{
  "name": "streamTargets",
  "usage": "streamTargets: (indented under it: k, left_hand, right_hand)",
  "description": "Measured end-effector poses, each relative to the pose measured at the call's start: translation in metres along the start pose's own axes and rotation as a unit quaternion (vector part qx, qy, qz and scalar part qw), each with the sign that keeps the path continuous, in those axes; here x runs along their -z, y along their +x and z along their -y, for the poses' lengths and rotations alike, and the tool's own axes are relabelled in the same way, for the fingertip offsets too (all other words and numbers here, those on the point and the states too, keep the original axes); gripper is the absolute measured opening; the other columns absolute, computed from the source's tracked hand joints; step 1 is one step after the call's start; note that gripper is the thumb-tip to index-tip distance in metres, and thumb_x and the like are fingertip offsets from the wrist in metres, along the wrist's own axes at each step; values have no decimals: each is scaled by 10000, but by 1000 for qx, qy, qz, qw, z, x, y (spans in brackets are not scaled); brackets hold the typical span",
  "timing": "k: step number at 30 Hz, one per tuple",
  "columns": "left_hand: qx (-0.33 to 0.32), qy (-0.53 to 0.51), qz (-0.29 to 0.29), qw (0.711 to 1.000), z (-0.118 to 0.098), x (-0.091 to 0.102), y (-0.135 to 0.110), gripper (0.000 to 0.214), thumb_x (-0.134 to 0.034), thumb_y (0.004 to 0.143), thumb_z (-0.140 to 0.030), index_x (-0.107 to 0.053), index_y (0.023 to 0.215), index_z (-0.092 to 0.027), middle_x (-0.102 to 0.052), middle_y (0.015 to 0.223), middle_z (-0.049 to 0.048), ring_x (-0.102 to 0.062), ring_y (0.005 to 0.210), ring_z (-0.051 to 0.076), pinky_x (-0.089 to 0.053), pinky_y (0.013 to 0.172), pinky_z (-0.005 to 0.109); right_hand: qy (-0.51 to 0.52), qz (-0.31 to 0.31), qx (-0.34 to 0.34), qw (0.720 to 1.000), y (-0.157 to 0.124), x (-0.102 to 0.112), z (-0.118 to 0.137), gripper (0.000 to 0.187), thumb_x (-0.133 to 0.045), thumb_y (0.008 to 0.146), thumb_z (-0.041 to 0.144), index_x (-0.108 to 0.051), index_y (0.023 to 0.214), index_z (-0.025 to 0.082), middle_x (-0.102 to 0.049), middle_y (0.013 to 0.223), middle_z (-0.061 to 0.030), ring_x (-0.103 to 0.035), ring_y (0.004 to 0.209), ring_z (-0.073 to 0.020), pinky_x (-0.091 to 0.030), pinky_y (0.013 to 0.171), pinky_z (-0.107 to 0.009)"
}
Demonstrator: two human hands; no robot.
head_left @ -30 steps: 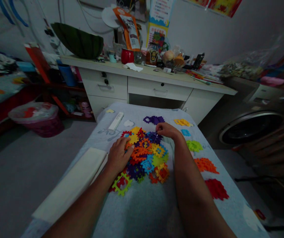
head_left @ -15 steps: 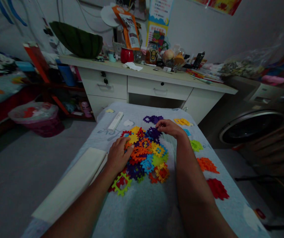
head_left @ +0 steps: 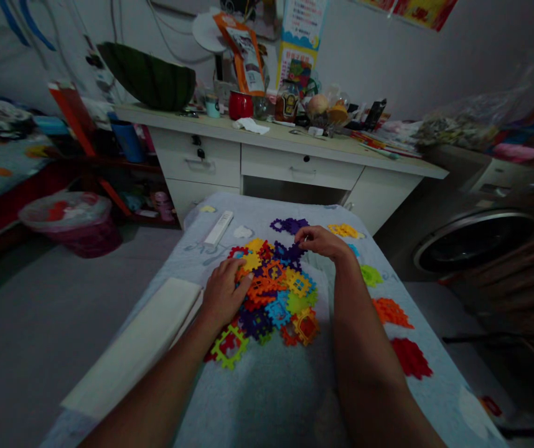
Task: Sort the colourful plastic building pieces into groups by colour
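A heap of several colourful interlocking plastic tiles (head_left: 276, 292) lies on a pale cloth-covered table (head_left: 267, 386). My left hand (head_left: 224, 294) rests on the heap's left side, fingers curled over orange tiles. My right hand (head_left: 323, 241) is at the heap's far edge, fingers pinched on a purple tile (head_left: 289, 251). Sorted groups lie around: purple tiles (head_left: 288, 224) at the back, yellow tiles (head_left: 344, 231), green tiles (head_left: 371, 274), orange tiles (head_left: 391, 312) and red tiles (head_left: 411, 358) down the right.
A white remote (head_left: 218, 228) and a folded white cloth (head_left: 136, 342) lie at the table's left. Behind stands a cluttered white desk (head_left: 290, 163) with a watermelon half (head_left: 148, 77). A washing machine (head_left: 472, 239) is at the right, a lined bin (head_left: 68, 221) at the left.
My right hand has lifted a purple tile off the heap's far edge and moved slightly back and right. My left hand has stayed on the heap.
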State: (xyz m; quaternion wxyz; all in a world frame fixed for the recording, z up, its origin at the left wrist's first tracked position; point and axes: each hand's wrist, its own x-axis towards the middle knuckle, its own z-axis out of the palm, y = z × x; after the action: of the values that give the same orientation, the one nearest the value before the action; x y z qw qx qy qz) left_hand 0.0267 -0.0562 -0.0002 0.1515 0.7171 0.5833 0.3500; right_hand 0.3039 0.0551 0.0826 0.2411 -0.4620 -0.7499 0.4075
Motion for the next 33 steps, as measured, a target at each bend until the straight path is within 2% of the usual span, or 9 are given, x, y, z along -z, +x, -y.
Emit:
streamTargets:
  k: [3, 5, 8, 12, 16, 20, 24, 29, 33]
  left_hand:
    - [-1, 1, -2, 1000, 1, 0, 0, 367, -461, 917, -435, -582, 1170, -197, -600, 1205, 101, -558, 1138, 271, -436, 1007, 446]
    - [-1, 1, -3, 1000, 1, -1, 0, 369, -463, 916, -438, -583, 1167, -197, -600, 1209, 102, -560, 1135, 272, -439, 1001, 446]
    - [0, 1, -2, 1000, 2, -1, 0, 378, -458, 920, -442, -579, 1177, -193, -596, 1223, 104, -559, 1136, 271, -438, 999, 446]
    - [3, -1, -1, 1000, 1, -1, 0, 380, -461, 917, -439, -578, 1184, -196, -598, 1222, 101, -559, 1140, 270, -435, 1005, 444]
    - [7, -2, -2, 1000, 0, -1, 0, 381, -459, 914, -439, -581, 1186, -203, -592, 1232, 101, -557, 1144, 273, -433, 1007, 452]
    - [13, -3, 1, 1000, 0, -1, 0, 390, -460, 911, -435, -579, 1195, -195, -592, 1233, 106, -552, 1149, 279, -433, 1004, 457]
    - [6, -2, -1, 1000, 1, -1, 0, 386, -458, 917, -437, -578, 1193, -196, -593, 1233, 104, -553, 1144, 272, -433, 1005, 451]
    - [-2, -7, -6, 1000, 2, -2, 1, 365, -459, 916, -435, -584, 1169, -204, -600, 1220, 99, -561, 1137, 267, -437, 1008, 444]
    - [4, -4, -5, 1000, 1, -1, 1, 378, -455, 913, -441, -583, 1173, -199, -603, 1216, 103, -565, 1130, 271, -442, 996, 450]
  right_hand:
    - [-21, -2, 7, 1000, -2, 3, 0, 159, -648, 629, 216, -680, 775, 164, -602, 682, 30, -523, 642, -115, -394, 631, -242]
    - [-38, -46, 16, 998, -1, 4, -2, 170, -631, 642, 219, -681, 795, 164, -602, 681, 27, -520, 635, -119, -390, 624, -244]
    - [-80, -181, 14, 980, 5, 3, -11, 171, -594, 646, 193, -668, 798, 165, -596, 678, 21, -517, 636, -131, -393, 629, -253]
    - [-130, -366, -19, 921, 16, -3, -30, 151, -558, 647, 157, -645, 770, 173, -598, 706, -5, -538, 696, -167, -431, 695, -287]
    - [-148, -449, -18, 881, 25, -13, -45, 167, -549, 677, 145, -652, 805, 173, -617, 792, -45, -556, 760, -191, -464, 784, -322]
    - [-159, -459, -17, 874, 34, -26, -56, 209, -537, 712, 132, -670, 870, 165, -627, 905, -86, -576, 847, -205, -475, 865, -342]
    - [-166, -422, -12, 891, 39, -37, -67, 288, -498, 727, 108, -688, 940, 151, -626, 966, -106, -592, 886, -212, -476, 912, -359]
    - [-197, -349, 22, 916, 39, -38, -73, 372, -459, 712, 77, -703, 989, 123, -644, 989, -116, -591, 944, -220, -458, 956, -360]
    - [-214, -346, 19, 913, 37, -37, -75, 378, -462, 705, 66, -719, 969, 148, -632, 964, -101, -576, 953, -224, -452, 962, -366]
